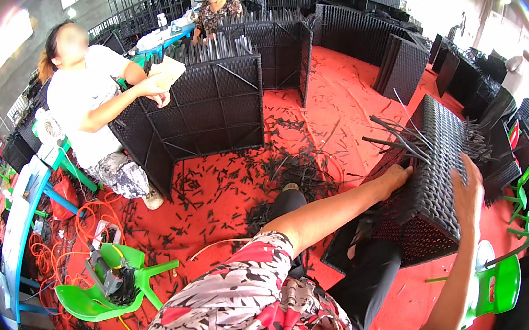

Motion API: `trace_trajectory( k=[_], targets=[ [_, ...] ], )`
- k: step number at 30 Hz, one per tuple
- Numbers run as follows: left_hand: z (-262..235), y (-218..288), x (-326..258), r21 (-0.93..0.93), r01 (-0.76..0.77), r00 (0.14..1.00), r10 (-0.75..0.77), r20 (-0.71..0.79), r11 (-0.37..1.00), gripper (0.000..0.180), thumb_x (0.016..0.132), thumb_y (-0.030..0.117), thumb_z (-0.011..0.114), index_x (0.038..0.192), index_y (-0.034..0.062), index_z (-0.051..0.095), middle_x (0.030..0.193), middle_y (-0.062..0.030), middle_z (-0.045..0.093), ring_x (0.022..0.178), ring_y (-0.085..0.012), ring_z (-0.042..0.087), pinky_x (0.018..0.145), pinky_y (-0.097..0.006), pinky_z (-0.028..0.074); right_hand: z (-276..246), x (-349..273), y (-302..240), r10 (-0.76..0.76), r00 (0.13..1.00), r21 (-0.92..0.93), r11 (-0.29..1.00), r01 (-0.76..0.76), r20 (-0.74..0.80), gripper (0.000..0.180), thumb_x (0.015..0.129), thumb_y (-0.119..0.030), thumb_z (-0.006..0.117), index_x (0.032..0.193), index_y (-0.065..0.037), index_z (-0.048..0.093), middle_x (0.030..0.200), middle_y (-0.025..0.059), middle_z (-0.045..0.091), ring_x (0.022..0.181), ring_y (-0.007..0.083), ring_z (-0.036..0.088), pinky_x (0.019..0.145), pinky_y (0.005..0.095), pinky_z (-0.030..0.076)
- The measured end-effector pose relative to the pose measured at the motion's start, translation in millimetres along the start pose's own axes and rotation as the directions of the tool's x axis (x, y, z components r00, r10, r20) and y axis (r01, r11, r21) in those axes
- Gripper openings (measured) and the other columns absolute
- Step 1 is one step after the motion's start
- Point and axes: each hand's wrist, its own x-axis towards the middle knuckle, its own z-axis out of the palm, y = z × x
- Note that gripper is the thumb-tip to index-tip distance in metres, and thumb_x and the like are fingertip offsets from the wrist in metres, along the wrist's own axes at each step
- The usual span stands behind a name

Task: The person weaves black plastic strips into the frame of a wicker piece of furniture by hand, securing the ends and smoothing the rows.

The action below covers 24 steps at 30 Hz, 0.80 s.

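Left arm stretched forward across the lap; left hand pressed against the near side of the black woven wicker frame, fingers curled among loose strands (grip unclear, cannot tell). Right hand raised, fingers spread flat on the frame's right face, not clenched. Frame rests tilted on the lap. Red floor cloth beyond, littered with black strand offcuts. Another person's larger woven panel stands ahead-left. Green plastic stool lower left.
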Motion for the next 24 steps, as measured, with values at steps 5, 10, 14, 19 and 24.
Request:
trace_trajectory(
  k=[5, 10, 14, 19, 24],
  targets=[
    [17, 18, 19, -0.028, 0.112, 0.989, -0.114, -0.091, 0.993, 0.025, 0.081, 0.021, 0.06, 0.077, -0.0037, 0.064, 0.066, -0.0108, 0.058, 0.059, -0.0232, 0.055, 0.054, -0.038, 0.041, -66, -95, 164, 0.496, 0.826, 0.008, 0.858, -0.513, -0.269, 0.052, 0.092, -0.043, 0.053, 0.125, -0.002, 0.055, 0.126, 0.0191, 0.055, 0.116, 0.0338, 0.051, 0.1, 0.0419, 0.038],
    [23, 1, 38, -0.287, 0.192, 0.911, -0.279, -0.303, 0.938, 0.026, 0.073, 0.005, 0.051, 0.094, -0.004, 0.061, 0.079, -0.0128, 0.06, 0.067, -0.023, 0.056, 0.054, -0.037, 0.039, -48, -124, 112, 0.741, 0.615, 0.578, 0.386, -0.719, 0.27, 0.064, 0.092, -0.052, 0.05, 0.138, -0.008, 0.042, 0.132, 0.0096, 0.051, 0.116, 0.0226, 0.051, 0.095, 0.0392, 0.042],
    [23, 28, 32, -0.407, 0.324, 0.917, -0.389, -0.085, 0.854, 0.038, 0.084, 0.013, 0.046, 0.116, -0.0052, 0.053, 0.112, -0.0215, 0.057, 0.102, -0.0312, 0.054, 0.08, -0.044, 0.041, -25, -124, 122, 0.542, 0.69, 0.829, -0.024, -0.559, 0.48, 0.059, 0.094, -0.05, 0.048, 0.128, -0.001, 0.051, 0.123, 0.0119, 0.059, 0.11, 0.0223, 0.057, 0.096, 0.0374, 0.043],
    [20, 0, 41, -0.59, 0.232, 0.937, -0.34, -0.079, 0.773, 0.03, 0.086, 0.012, 0.044, 0.108, -0.0019, 0.059, 0.098, -0.0176, 0.063, 0.077, -0.0312, 0.06, 0.068, -0.045, 0.047, 0, -108, 99, 0.51, 0.675, 0.846, -0.284, -0.452, 0.532, 0.048, 0.094, -0.037, 0.052, 0.121, 0.003, 0.055, 0.117, 0.0146, 0.062, 0.104, 0.0249, 0.061, 0.093, 0.0392, 0.047],
    [17, -35, 71, -0.746, 0.204, 0.936, -0.349, -0.041, 0.634, 0.033, 0.087, 0.011, 0.041, 0.113, -0.0031, 0.057, 0.098, -0.0185, 0.065, 0.084, -0.0308, 0.064, 0.073, -0.047, 0.05, -7, -84, 96, 0.486, 0.691, 0.802, -0.033, -0.597, 0.535, 0.037, 0.09, -0.029, 0.058, 0.107, 0.004, 0.06, 0.103, 0.0126, 0.066, 0.088, 0.0225, 0.064, 0.081, 0.0363, 0.051]
  ],
)
